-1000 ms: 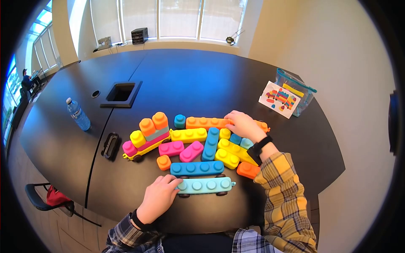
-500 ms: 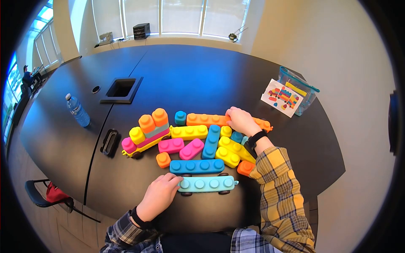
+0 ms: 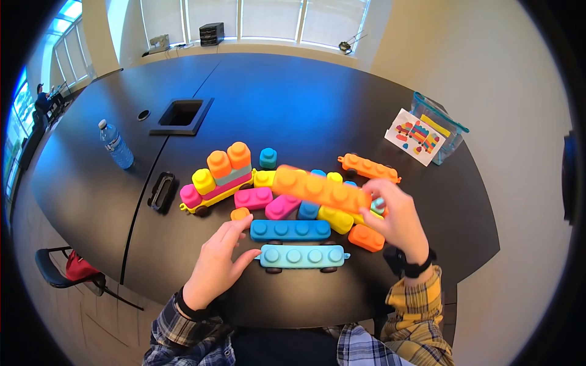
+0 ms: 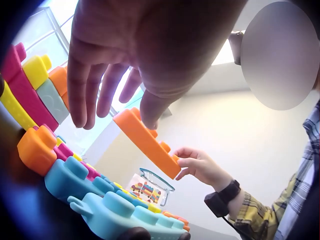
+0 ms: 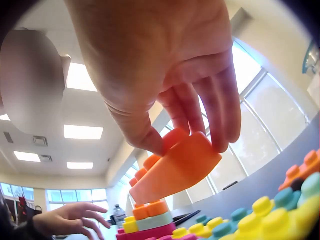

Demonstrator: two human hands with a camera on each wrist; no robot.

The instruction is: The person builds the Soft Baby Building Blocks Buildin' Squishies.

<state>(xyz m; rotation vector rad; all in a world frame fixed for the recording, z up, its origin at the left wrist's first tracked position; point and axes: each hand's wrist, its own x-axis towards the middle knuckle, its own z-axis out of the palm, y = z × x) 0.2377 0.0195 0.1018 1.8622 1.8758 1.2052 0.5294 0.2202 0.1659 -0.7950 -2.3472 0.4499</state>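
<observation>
My right hand [image 3: 400, 216] pinches one end of a long orange block [image 3: 320, 190], raised and tilted above the other blocks; in the right wrist view the block [image 5: 177, 167] hangs between thumb and fingers. My left hand [image 3: 215, 263] holds nothing, its fingers spread beside the left ends of a blue block [image 3: 290, 230] and a light blue wheeled base [image 3: 302, 257]. In the left wrist view, the hand [image 4: 135, 55] is above the light blue base [image 4: 120, 215]. An orange wheeled base [image 3: 369, 166] lies behind the right hand.
A built stack on a yellow wheeled base [image 3: 207, 204] stands left of the loose blocks. Pink blocks [image 3: 253, 197], a teal block [image 3: 268, 158] and an orange block [image 3: 366, 238] lie around. Farther off are a bottle [image 3: 116, 145], a picture card [image 3: 415, 136] and a clear bag [image 3: 453, 129].
My right hand has lifted the long orange block and brought it toward me, uncovering the orange wheeled base. My left hand has come off the light blue base, its thumb and fingers now apart.
</observation>
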